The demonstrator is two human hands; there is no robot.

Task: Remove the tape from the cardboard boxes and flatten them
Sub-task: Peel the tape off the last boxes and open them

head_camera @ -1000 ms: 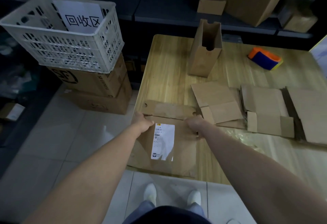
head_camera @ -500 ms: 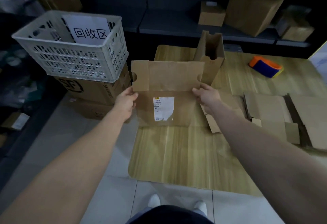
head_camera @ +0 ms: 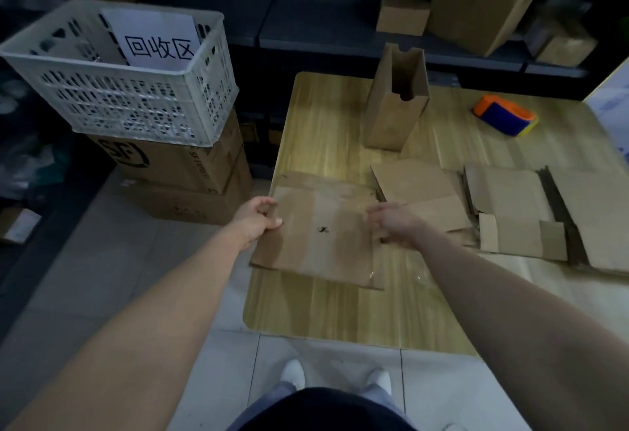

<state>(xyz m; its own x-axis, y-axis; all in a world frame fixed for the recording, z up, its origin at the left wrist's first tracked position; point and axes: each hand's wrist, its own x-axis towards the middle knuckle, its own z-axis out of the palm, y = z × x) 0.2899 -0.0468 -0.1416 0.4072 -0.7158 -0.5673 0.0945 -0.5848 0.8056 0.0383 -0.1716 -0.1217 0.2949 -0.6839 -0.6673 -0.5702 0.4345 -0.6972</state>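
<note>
A flattened brown cardboard box (head_camera: 320, 243) lies on the wooden table (head_camera: 340, 311) near its left front corner, plain side up with a small dark mark in the middle. My left hand (head_camera: 257, 221) grips its left edge, thumb on top. My right hand (head_camera: 396, 223), blurred, holds its right edge. A tall narrow cardboard box (head_camera: 396, 103) stands upright and open-topped further back on the table.
Other flattened cardboard pieces (head_camera: 510, 212) lie to the right on the table. An orange and blue tape dispenser (head_camera: 503, 115) sits at the back right. Left of the table, a white crate (head_camera: 119, 83) with a paper sign rests on stacked boxes (head_camera: 177, 165). More boxes (head_camera: 476, 5) fill the shelf behind.
The box was lifted upright off the table with its white label facing me, then turned over and laid flat further back, label side down. Both hands stayed on its edges.
</note>
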